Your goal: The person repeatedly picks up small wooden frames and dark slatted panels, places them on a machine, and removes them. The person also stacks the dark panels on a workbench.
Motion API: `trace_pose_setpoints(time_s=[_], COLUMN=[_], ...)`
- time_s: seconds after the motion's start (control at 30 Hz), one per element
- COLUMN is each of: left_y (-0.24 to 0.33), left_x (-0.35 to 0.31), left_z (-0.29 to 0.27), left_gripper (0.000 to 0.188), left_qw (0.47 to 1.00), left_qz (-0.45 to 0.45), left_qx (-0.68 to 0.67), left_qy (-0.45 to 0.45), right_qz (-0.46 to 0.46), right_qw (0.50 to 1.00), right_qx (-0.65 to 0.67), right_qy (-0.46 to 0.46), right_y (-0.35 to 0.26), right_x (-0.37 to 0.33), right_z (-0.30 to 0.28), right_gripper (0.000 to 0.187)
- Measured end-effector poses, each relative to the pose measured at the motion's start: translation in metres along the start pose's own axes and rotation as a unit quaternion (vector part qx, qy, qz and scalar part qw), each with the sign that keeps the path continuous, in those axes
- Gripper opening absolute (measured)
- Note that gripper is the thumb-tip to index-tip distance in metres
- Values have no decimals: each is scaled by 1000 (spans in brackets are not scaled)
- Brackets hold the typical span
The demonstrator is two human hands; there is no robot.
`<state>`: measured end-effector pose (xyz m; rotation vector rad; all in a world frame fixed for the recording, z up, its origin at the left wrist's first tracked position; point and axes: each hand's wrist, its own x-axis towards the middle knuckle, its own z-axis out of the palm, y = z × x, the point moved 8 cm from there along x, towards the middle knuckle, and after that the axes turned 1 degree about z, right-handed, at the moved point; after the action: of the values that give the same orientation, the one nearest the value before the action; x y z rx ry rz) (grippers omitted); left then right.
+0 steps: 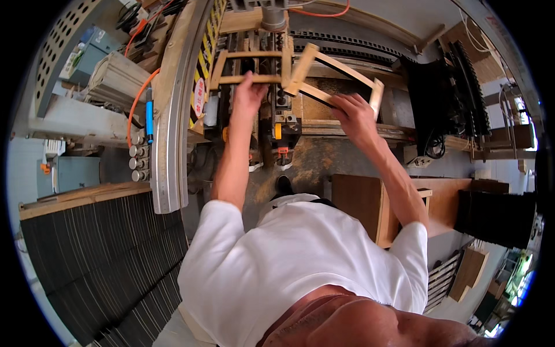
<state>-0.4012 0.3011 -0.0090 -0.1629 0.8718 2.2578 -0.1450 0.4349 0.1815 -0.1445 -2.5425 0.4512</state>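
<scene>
My left hand reaches forward and is closed on the near rail of a light wooden frame, a rectangle lying over the machine's metal bed. Closed on a second wooden frame, my right hand grips its near rail close to the right corner. This frame sits at a slant, with dark inner edges along its rails. Its left end comes close to the right end of the first frame; whether they touch I cannot tell. Fingertips of both hands are partly hidden behind the rails.
A metal machine beam with a yellow-black striped strip stands at left, beside a blue tube-shaped tool and an orange hose. Dark stacked panels fill the lower left. Black cloth hangs right; a wooden cabinet stands nearer.
</scene>
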Motion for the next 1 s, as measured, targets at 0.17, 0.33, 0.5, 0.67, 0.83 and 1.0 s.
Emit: trace_pose_setpoints(time_s=[0.17, 0.33, 0.5, 0.67, 0.83, 1.0], left_y=[-43, -58, -69, -93, -107, -118], left_x=[-131, -248, -319, -352, -362, -361], left_z=[-52, -75, -98, -143, -166, -187], left_gripper=[30, 29, 27, 25, 24, 24], left_qw=[999, 1000, 991, 968, 953, 944], left_qz=[-23, 10, 67, 109, 141, 152], left_qx=[-7, -2, 6, -20, -33, -37], left_qy=[-35, 3, 114, 224, 267, 290], right_qz=[-116, -175, -195, -218, -179, -210], right_qw=[992, 980, 972, 964, 966, 962], right_qx=[28, 16, -26, -89, -101, -112], right_qy=[-50, -91, -129, -126, -154, -130], right_y=[-19, -28, -34, -15, 6, 6], right_x=[79, 117, 145, 179, 204, 205], right_z=[111, 212, 247, 255, 268, 271], right_gripper=[26, 32, 34, 34, 31, 32])
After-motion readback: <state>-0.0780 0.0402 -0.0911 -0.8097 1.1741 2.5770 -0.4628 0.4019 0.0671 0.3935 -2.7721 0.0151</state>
